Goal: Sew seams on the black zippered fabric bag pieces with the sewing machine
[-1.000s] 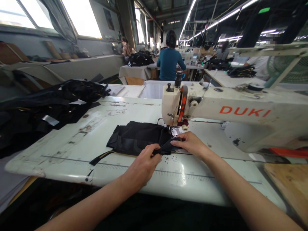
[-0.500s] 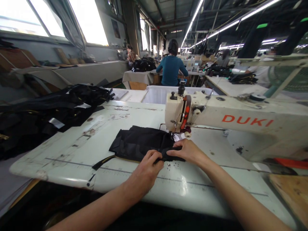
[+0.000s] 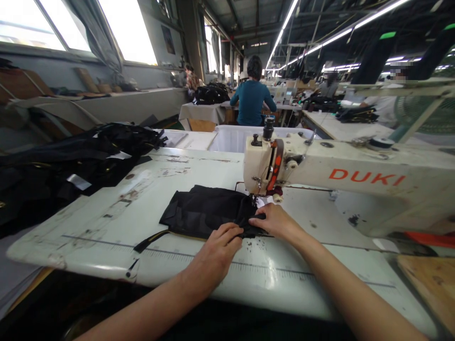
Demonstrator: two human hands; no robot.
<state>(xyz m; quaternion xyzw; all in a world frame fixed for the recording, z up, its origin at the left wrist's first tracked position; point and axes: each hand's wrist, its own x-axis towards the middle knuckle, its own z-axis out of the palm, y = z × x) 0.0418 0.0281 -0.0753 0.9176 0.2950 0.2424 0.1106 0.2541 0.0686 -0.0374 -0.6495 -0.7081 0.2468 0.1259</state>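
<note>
A piece of black fabric (image 3: 206,208) lies on the pale green sewing table (image 3: 117,208), its right end by the needle area of the sewing machine (image 3: 261,166). A narrow strip with a yellowish edge (image 3: 151,240) sticks out at its lower left. My left hand (image 3: 222,246) is closed on the fabric's near edge, fingertips partly hidden in the folds. Just right of it, my right hand (image 3: 275,221) pinches the fabric's right end, close below the presser foot, with thumb and fingers together.
Black fabric pieces with white labels (image 3: 71,156) are heaped at the left. A white plastic bin (image 3: 231,137) stands behind the table. A wooden board (image 3: 430,284) lies at the right edge. Farther off, a person in a teal top (image 3: 250,99) sits facing away.
The left hand's fingers have stretched slightly forward and right over the fabric's edge. My right hand has shifted very little, still pinching. The fabric stays in nearly the same place by the needle.
</note>
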